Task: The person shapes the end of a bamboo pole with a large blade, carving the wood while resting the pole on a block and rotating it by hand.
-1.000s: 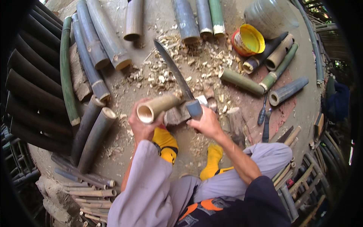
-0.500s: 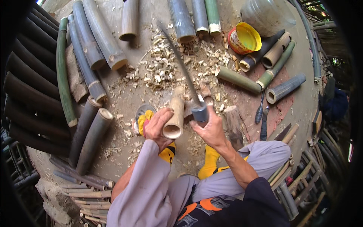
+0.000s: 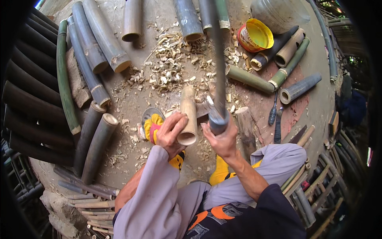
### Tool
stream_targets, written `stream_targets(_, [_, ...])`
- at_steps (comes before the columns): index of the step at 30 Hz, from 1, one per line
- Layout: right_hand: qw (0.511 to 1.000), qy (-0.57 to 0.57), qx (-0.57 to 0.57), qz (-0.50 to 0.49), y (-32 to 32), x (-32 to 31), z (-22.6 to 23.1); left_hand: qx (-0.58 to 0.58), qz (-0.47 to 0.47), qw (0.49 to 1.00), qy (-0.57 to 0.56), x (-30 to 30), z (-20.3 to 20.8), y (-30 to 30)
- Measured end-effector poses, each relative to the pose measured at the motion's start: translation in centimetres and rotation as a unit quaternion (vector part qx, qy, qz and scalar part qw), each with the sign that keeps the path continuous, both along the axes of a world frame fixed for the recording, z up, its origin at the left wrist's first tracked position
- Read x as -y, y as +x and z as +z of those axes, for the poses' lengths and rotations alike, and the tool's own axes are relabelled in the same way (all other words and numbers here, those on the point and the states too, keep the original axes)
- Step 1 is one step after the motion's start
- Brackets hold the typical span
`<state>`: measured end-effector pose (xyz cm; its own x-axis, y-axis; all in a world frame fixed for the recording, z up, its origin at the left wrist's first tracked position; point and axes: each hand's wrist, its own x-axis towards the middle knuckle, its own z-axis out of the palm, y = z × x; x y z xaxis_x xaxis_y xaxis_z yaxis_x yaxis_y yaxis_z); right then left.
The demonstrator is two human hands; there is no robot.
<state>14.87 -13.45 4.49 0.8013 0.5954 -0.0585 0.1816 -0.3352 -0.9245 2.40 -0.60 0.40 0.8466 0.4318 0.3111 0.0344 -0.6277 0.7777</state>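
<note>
My left hand (image 3: 172, 133) is closed round the near part of a pale, peeled bamboo tube (image 3: 188, 109), whose open hollow end faces me. The tube's far end leans toward a wooden block (image 3: 203, 108). To the right, my right hand (image 3: 223, 140) grips the thick blue-grey handle of a machete (image 3: 219, 67). Its long dark blade is raised, blurred by motion, and points away from me. Blade and tube are apart.
Wood shavings (image 3: 171, 65) lie heaped beyond the tube. Cut bamboo pieces (image 3: 105, 38) lie left and far. At right are a yellow tub (image 3: 258, 36), a green bamboo piece (image 3: 248, 79), two dark-handled tools (image 3: 277, 129) and a short wooden stump (image 3: 244, 123). My yellow-socked foot (image 3: 219, 171) is close below.
The machete has swung: its blade, which slanted far left, now stands nearly straight and looks larger. My right hand turned with it. The bamboo tube shifted slightly right in my left hand.
</note>
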Motion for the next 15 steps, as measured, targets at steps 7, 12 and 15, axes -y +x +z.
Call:
stream_targets(7, [0.968, -0.235, -0.056, 0.074, 0.2, 2.2, -8.3, -0.005, -0.011, 1.000, 0.014, -0.7, 0.9, 1.7])
stream_targets(12, [0.979, -0.167, -0.097, 0.072, 0.9, 2.0, -5.4, -0.014, 0.131, 0.990, -0.055, -1.7, 2.9, 0.8])
stream_targets(15, [0.990, -0.103, -0.064, 0.075, 1.2, 0.6, -2.5, -0.072, 0.184, 0.974, -0.114, -3.7, 1.9, 0.1])
